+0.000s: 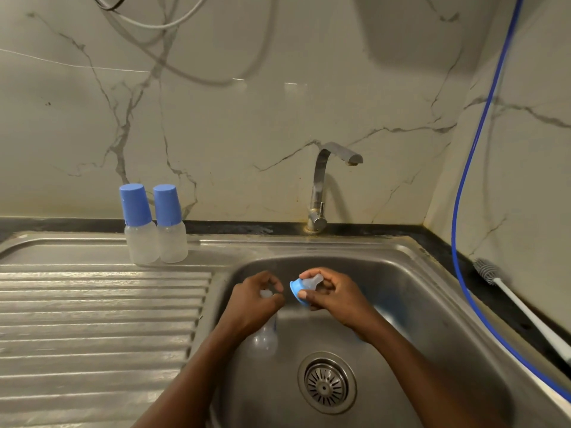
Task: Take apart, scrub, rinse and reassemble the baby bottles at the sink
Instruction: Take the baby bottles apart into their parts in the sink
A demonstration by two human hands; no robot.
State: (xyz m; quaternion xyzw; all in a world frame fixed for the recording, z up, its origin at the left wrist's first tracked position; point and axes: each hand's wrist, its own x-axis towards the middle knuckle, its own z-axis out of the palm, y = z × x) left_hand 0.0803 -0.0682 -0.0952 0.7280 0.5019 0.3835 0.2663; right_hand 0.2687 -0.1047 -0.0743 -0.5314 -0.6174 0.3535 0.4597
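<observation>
the sink (432,304) is brushed steel, dull grey, its ribbed drainboard (92,304) shinier. the tap (321,180) is polished metal. the wall (247,103) is glossy veined marble-look tile. the two standing bottles (140,245) and the held bottle (262,338) are cloudy translucent plastic; caps (135,203) and collar (297,290) matt blue plastic; the teat (310,281) clear and soft-looking.

Veined marble wall (247,103) behind a black countertop (482,282).

Both bare forearms reaching in from the near edge, hands close together but apart, left hand (256,299) curled round the top of a clear bottle (264,338), right hand (335,296) pinching a blue teat ring (296,288) between thumb and fingers
</observation>
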